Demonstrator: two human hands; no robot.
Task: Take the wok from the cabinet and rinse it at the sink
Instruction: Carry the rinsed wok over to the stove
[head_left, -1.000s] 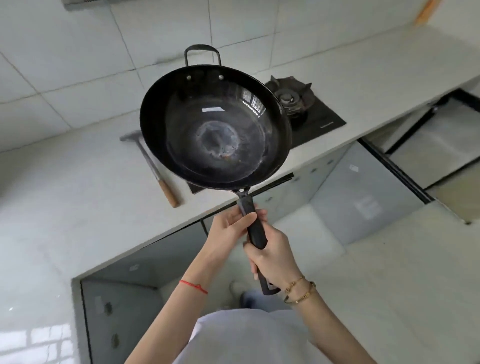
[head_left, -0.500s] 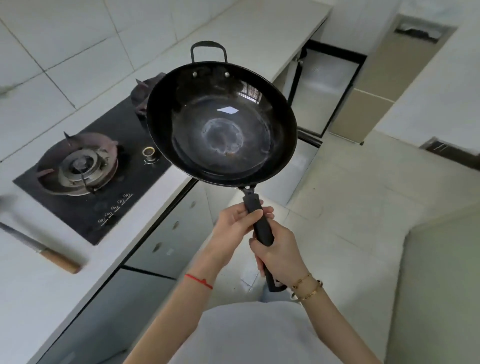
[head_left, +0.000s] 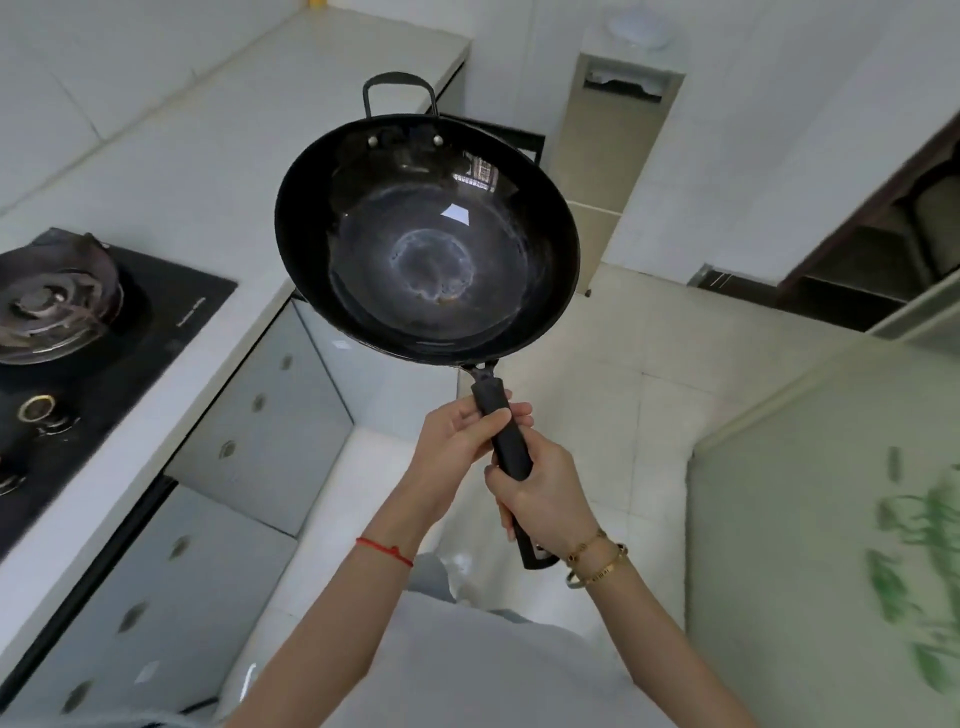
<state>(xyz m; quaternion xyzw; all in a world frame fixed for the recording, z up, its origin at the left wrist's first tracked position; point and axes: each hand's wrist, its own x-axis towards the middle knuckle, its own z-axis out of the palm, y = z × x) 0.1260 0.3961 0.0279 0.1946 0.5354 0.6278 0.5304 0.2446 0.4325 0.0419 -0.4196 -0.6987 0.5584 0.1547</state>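
A black wok (head_left: 427, 244) is held up in front of me over the floor, its empty inside facing me, with a pale ring mark at the bottom and a small loop handle at its far rim. Both hands grip its long black handle. My left hand (head_left: 457, 439) wraps the upper part near the bowl. My right hand (head_left: 540, 499) closes on the lower part, with the handle's end sticking out below it. No sink is in view.
A white counter (head_left: 223, 156) runs along the left with a black gas hob (head_left: 67, 332) set in it. Grey cabinet doors (head_left: 249, 431) sit below. A tall beige panel (head_left: 608, 156) stands ahead, dark shelves (head_left: 883, 249) at the right, a green-patterned surface (head_left: 841, 519) nearby.
My view has swung to the right along the counter: the hob slid to the left edge and the floor and right-hand furniture came in. The wok stays in both hands.
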